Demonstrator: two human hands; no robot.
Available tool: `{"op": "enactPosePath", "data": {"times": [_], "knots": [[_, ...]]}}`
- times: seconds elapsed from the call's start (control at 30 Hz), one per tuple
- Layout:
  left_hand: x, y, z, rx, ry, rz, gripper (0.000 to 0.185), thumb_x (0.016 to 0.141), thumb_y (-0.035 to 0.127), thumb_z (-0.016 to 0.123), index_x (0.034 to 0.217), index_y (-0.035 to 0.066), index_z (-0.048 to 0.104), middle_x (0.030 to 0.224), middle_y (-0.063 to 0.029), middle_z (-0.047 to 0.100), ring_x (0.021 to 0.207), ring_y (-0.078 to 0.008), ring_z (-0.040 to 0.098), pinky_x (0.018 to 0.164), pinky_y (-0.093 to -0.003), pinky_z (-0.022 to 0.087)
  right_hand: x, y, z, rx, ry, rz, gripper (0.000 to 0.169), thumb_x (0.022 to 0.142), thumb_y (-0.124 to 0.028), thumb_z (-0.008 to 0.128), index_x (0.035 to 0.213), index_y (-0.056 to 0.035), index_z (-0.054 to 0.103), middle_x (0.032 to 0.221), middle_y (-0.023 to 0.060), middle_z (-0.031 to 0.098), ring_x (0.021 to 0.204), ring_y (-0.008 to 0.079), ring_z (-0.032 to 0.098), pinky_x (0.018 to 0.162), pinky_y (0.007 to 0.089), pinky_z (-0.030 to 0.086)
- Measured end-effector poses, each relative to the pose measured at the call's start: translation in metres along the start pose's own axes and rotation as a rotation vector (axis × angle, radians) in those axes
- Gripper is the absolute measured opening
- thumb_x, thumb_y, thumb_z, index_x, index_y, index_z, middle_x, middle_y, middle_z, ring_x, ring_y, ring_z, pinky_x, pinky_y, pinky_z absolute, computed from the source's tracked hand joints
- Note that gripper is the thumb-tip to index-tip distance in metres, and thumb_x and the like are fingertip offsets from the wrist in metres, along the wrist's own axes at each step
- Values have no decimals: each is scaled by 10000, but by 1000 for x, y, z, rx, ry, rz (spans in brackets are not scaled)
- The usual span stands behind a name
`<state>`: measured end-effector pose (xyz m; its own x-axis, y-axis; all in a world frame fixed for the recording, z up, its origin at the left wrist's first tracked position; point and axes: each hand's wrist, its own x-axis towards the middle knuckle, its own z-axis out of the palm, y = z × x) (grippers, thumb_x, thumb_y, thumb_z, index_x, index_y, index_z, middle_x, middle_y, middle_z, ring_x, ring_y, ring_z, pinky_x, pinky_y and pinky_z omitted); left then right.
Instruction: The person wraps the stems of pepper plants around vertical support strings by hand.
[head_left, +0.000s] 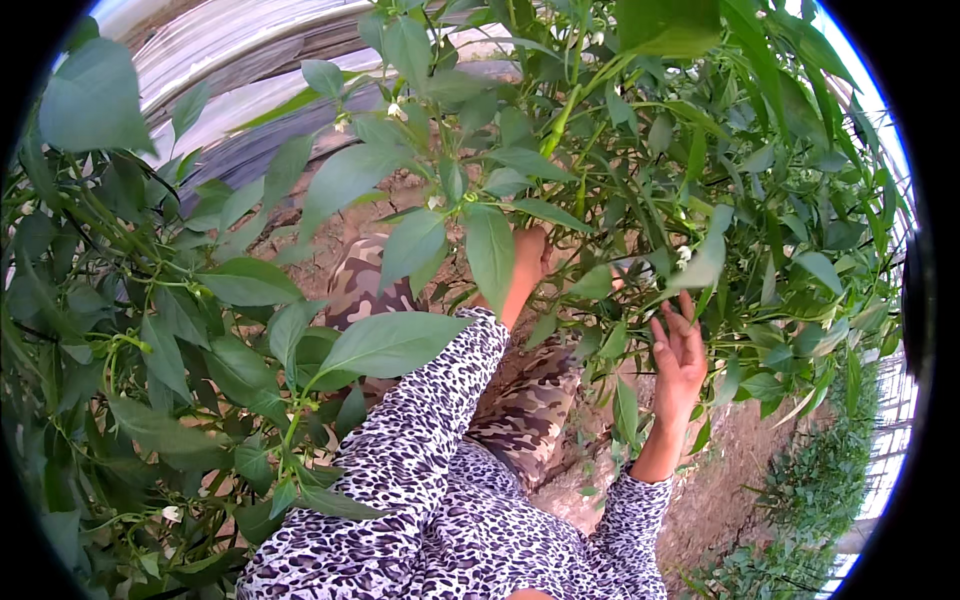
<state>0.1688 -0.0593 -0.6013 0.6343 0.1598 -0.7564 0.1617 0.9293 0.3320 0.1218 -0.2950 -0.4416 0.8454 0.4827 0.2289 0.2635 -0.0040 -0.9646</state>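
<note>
My left hand (529, 253) reaches in among the stems of a pepper plant (559, 131). Leaves cover part of the wrist, and its fingertips are hidden, so I cannot tell whether it grips anything. To the right, my right hand (679, 345) is raised with fingers apart at the lower foliage, just below a pale leaf (701, 259) and small white flowers (683, 255). No held object shows in it. Between the hands, a small greyish thing (637, 270) shows through the leaves, too covered to identify.
Dense pepper foliage (247, 367) crowds the left, some leaves hanging over my left arm. Bare soil (720, 465) lies lower right, with low green plants (810, 480) beyond. Plastic sheeting (247, 67) stretches across the upper left. My camouflage-trousered leg (529, 409) is below the plants.
</note>
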Motion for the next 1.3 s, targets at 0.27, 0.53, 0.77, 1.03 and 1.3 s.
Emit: {"op": "enactPosePath", "data": {"times": [0.27, 0.53, 0.77, 1.03, 1.3], "knots": [[25, 0, -27, -44, -61, 134, 120, 843, 57, 366, 883, -20, 449, 813, -180, 559, 765, -278, 579, 637, -393, 501, 10, -4, 8, 30, -39, -20, 361, 797, -20, 530, 1143, 53, 462, 1377, 179, 264, 1228, 315, 355, 999, 439, 322], [-128, -22, 4, 2, -344, 227, 195, 862, 2, 405, 1050, -30, 450, 994, -203, 566, 895, -300, 600, 757, -405, 529, 8, 16, -10, -15, 32, 16, 343, 786, 53, 477, 1126, 91, 449, 1302, 159, 362, 1192, 266, 400, 999, 426, 335], [-161, -50, -42, 1077, -627, 266, 104, 769, 16, 534, 858, -30, 561, 770, -152, 630, 581, -202, 609, 462, -286, 428, 16, 25, -21, 12, 37, 116, 322, 778, 74, 458, 1100, 87, 452, 1315, 157, 351, 1191, 257, 402, 1003, 389, 331], [-185, -122, -43, 2295, -905, 264, 192, 649, 83, 558, 805, 2, 637, 752, -177, 623, 713, -321, 618, 599, -413, 483, 27, 19, -13, -24, -79, -17, 337, 759, 56, 468, 1096, 79, 462, 1379, 152, 281, 1221, 244, 371, 980, 369, 345], [-230, -269, -38, 1627, -2076, 392, 322, 698, 142, 572, 998, 29, 604, 926, -176, 613, 873, -322, 577, 742, -399, 458, 20, 15, -8, -59, -89, -8, 338, 759, 34, 479, 1096, 55, 478, 1386, 139, 270, 1204, 238, 385, 972, 368, 360]]}}
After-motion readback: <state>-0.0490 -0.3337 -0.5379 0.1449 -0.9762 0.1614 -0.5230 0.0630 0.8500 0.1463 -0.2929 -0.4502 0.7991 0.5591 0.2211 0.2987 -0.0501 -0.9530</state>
